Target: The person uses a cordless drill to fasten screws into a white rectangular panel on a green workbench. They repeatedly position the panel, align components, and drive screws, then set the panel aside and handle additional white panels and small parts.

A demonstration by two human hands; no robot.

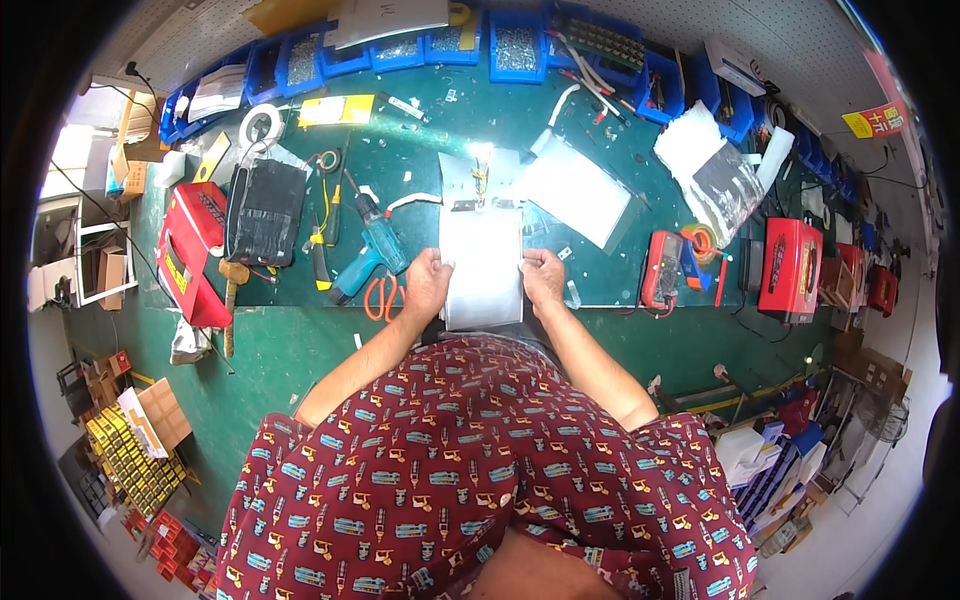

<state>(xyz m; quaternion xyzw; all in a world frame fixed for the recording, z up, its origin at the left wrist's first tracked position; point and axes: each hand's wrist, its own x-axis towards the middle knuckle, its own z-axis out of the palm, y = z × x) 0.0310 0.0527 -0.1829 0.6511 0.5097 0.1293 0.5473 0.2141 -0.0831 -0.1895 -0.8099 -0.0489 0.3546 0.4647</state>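
A white, flat rectangular panel (482, 265) lies in front of me at the near edge of the bench, its near end close to my body. My left hand (428, 282) is closed on its left side, with the thumb on top. On the right side my right hand (543, 277) grips the same panel with curled fingers. Past the panel's far end sits a shiny metal plate (458, 180) with brass-coloured parts, partly washed out by glare. A teal cordless drill (376, 250) and orange-handled scissors (380, 298) lie just left of my left hand.
A white sheet (577, 190) lies to the right on the green bench (400, 150). Farther right are a red multimeter (661, 268), tape rolls (701, 238) and a red box (791, 268). A black case (265, 212) and a hammer (232, 300) are at left. Blue bins (517, 50) line the back.
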